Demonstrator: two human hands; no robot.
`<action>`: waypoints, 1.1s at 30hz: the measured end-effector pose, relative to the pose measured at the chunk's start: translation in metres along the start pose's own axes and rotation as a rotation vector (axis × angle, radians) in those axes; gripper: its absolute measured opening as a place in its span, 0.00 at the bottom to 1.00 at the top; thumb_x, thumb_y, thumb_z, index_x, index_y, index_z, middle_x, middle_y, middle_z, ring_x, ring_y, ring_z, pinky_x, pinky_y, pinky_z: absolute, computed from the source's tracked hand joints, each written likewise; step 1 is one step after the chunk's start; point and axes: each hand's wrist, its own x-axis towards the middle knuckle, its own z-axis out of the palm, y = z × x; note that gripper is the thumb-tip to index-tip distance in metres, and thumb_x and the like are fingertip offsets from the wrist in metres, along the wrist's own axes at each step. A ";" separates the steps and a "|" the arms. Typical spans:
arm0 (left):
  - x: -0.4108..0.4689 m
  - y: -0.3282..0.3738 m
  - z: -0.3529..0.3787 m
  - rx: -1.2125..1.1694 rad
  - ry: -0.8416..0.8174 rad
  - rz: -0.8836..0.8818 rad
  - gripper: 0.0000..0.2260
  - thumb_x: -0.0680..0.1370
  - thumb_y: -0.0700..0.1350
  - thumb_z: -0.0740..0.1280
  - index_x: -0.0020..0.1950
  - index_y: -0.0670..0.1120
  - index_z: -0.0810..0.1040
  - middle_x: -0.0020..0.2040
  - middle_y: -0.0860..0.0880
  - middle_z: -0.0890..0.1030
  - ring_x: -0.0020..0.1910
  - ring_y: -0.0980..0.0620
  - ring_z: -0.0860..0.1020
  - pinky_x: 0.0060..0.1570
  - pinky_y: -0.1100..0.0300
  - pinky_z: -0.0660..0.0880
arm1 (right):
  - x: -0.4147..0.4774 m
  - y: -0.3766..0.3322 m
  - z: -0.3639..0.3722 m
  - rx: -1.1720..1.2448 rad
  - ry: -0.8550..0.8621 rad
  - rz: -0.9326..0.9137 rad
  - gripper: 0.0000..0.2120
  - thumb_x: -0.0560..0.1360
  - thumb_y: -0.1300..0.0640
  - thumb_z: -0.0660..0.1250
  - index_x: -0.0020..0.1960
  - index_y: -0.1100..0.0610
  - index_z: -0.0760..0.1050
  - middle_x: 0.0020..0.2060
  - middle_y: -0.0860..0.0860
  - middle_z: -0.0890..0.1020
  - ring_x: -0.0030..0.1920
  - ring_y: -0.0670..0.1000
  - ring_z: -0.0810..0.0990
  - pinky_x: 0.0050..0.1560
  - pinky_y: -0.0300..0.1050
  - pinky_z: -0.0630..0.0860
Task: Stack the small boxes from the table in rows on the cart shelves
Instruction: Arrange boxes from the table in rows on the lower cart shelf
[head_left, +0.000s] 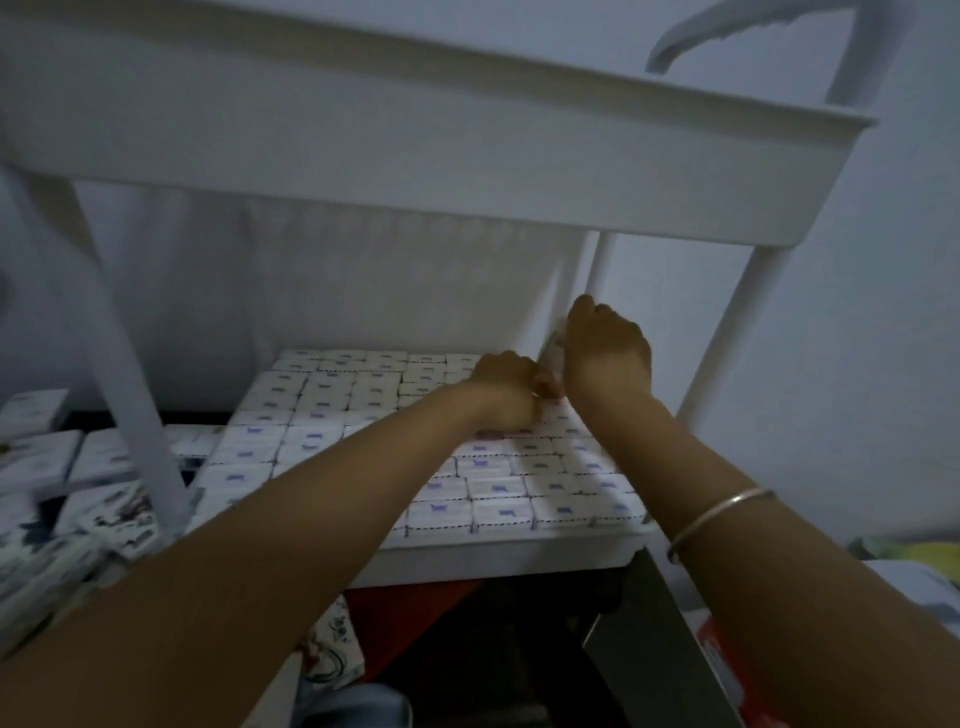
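Both hands are in over the cart shelf (498, 551) now: the right hand (608, 353) grips one small box (551, 353) upright at the back right corner, just above the packed rows of boxes (493, 488) — the left hand (511, 392) curls beside it, its grasp impossible to tell.

Dim room of a home, most likely, plain pale wall (857, 312), white plastic shelf cart (467, 171) set against it, lower shelf packed with small boxes (322, 395), spare boxes (36, 457) laid at left, flowered cloth (332, 639) below.
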 end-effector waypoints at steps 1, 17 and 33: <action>-0.003 0.000 0.001 0.060 -0.003 -0.006 0.17 0.77 0.41 0.60 0.62 0.56 0.78 0.63 0.49 0.77 0.61 0.47 0.73 0.60 0.57 0.70 | 0.008 0.002 0.005 0.008 -0.054 0.038 0.15 0.76 0.65 0.63 0.62 0.62 0.68 0.56 0.58 0.75 0.56 0.58 0.76 0.44 0.46 0.67; -0.111 -0.035 -0.024 -0.397 0.233 -0.006 0.19 0.77 0.33 0.58 0.55 0.54 0.81 0.62 0.53 0.78 0.64 0.56 0.73 0.64 0.61 0.68 | 0.011 0.014 0.035 -0.148 -0.472 -0.164 0.22 0.80 0.62 0.55 0.73 0.55 0.65 0.69 0.57 0.71 0.66 0.58 0.72 0.65 0.52 0.71; -0.408 -0.059 -0.039 -0.384 0.465 -0.222 0.16 0.78 0.30 0.59 0.48 0.47 0.82 0.43 0.51 0.84 0.39 0.58 0.81 0.42 0.63 0.78 | -0.220 -0.135 -0.043 0.498 0.029 -0.765 0.06 0.78 0.58 0.62 0.50 0.54 0.78 0.46 0.50 0.79 0.48 0.52 0.73 0.45 0.47 0.71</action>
